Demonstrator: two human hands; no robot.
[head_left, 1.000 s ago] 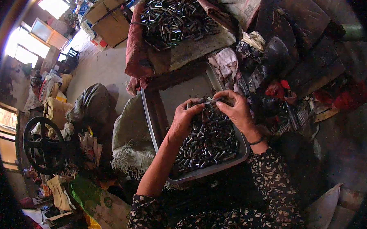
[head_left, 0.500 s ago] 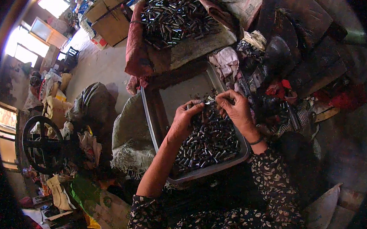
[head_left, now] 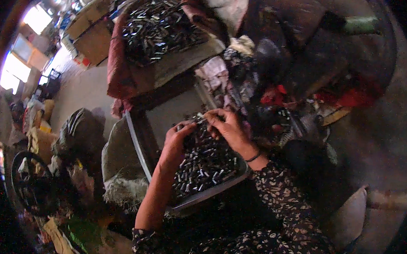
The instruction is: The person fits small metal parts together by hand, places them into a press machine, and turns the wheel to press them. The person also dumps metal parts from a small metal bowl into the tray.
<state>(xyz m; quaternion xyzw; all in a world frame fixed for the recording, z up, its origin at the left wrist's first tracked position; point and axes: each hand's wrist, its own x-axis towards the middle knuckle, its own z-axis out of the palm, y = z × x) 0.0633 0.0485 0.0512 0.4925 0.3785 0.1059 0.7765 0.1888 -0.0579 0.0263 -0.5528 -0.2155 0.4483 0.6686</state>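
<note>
Over a grey rectangular tray (head_left: 209,192), my left hand (head_left: 176,137) and my right hand (head_left: 228,126) meet with their fingertips close together. A small shiny metal piece (head_left: 199,118) shows between them; its exact kind is too small and blurred to make out. My left thumb and fingers pinch it from one side. The right thumb and forefinger close on its other end, with the remaining fingers curled. Below both hands, many short dark metal cylinders (head_left: 206,170) are heaped in the tray's near part. The tray's far part shows bare bottom.
Beyond the tray, a reddish sack (head_left: 119,75) with rolled edges bears a heap of similar metal cylinders (head_left: 160,29). Crumpled cloths (head_left: 214,73) lie along the right. A frayed woven sack (head_left: 124,169) and a dark handwheel (head_left: 30,183) stand left. A cardboard box (head_left: 91,40) sits far left.
The view has swung to the right, so the surroundings appear shifted left. My hands stay above the tray, fingertips now closer together around the small metal piece.
</note>
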